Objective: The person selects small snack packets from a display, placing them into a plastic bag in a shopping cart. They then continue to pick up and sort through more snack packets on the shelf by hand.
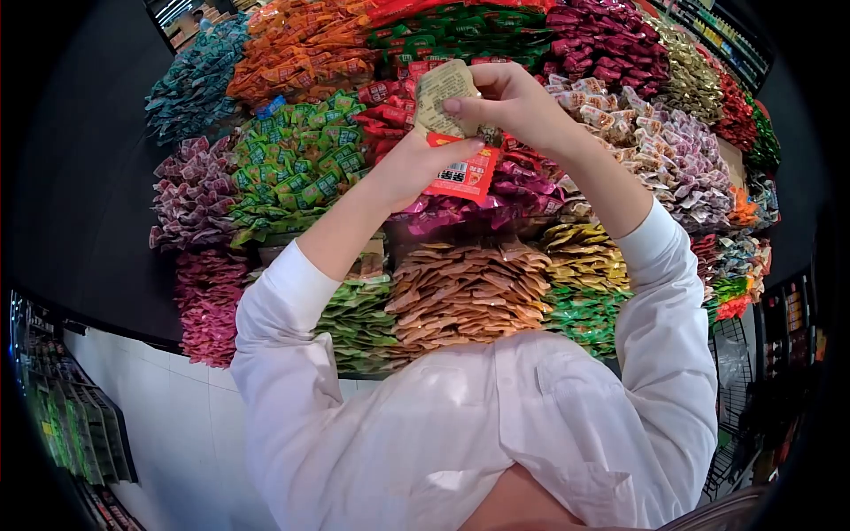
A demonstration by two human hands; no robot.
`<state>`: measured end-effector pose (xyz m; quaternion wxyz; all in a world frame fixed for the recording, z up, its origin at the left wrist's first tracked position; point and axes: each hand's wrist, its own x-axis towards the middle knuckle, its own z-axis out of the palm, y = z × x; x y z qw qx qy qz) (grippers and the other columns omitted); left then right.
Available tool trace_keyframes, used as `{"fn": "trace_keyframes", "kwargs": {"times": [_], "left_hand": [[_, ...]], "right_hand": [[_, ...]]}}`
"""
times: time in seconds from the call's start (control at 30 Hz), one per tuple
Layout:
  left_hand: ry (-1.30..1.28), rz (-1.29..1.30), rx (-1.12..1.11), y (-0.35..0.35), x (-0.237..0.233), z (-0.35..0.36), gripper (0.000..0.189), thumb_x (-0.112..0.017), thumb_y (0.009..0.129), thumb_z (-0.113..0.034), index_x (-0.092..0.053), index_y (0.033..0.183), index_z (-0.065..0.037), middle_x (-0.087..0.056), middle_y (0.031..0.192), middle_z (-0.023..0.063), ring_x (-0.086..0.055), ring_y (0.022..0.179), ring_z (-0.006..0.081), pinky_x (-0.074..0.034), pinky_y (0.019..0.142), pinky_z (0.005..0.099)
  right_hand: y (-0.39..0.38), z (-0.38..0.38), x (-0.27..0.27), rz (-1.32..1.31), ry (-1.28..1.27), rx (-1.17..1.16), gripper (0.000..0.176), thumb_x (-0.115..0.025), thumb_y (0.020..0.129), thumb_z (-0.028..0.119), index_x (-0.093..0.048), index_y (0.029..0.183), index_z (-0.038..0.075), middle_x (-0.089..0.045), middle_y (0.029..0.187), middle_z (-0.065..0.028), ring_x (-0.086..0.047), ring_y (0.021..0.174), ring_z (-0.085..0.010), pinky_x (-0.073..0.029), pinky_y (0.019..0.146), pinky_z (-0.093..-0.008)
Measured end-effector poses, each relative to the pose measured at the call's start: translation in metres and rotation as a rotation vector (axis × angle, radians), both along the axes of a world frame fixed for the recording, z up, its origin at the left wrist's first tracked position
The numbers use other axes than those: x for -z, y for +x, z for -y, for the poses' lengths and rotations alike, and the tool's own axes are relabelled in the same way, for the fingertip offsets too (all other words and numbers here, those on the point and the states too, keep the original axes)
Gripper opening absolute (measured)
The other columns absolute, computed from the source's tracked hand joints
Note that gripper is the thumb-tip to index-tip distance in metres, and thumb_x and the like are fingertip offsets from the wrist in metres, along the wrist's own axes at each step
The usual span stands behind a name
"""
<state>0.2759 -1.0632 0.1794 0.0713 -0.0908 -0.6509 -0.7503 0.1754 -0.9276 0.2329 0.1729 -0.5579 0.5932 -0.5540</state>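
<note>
Beige printed packet [436, 94]: just above red barcoded packet [459, 173], extending left from right thumb tip, long axis near upright. Right hand [506, 99] nearer, thumb and fingers pinching its edge. Left hand [416, 165]: thumb pressed on red packet, other fingers hidden. Beyond: heaped magenta packets [447, 213]; nearer wearer, peach packets [469, 292].

Both arms reach forward, elbows bent out to the sides, the bare left forearm [341, 228] and right forearm [604, 181] slanting in toward each other. The left hand [418, 170] sits lower, thumb stretched across, fingers mostly hidden from me. Just above, the right hand [513, 104] pinches, its thumb pointing left, index finger curled.
</note>
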Motion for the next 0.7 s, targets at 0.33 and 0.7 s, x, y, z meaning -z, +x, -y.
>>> {"fn": "trace_keyframes", "kwargs": {"times": [0.33,0.7], "left_hand": [[0.561,0.102,-0.114,0.092,0.046,-0.038,0.032,-0.037,0.099,-0.019,-0.045,0.125,-0.004,-0.053,0.119,0.0096,-0.055,0.106,0.0176,-0.048,0.089,0.0350],[0.477,0.117,-0.236,0.123,0.087,-0.062,0.034,-0.051,0.094,-0.025,-0.049,0.120,-0.002,-0.059,0.107,0.0063,-0.060,0.096,0.0159,-0.051,0.083,0.0328]], "right_hand": [[0.088,-0.035,0.053,-0.951,-0.197,0.518,0.027,-0.067,0.075,0.013,-0.064,0.101,0.008,-0.050,0.070,-0.0057,-0.056,0.060,-0.0233,-0.045,0.052,-0.0313],[0.121,-0.084,0.082,-0.339,0.017,0.309,0.050,-0.059,0.074,0.003,-0.049,0.123,0.004,-0.055,0.089,-0.0132,-0.055,0.077,-0.0261,-0.046,0.071,-0.0333]]}}
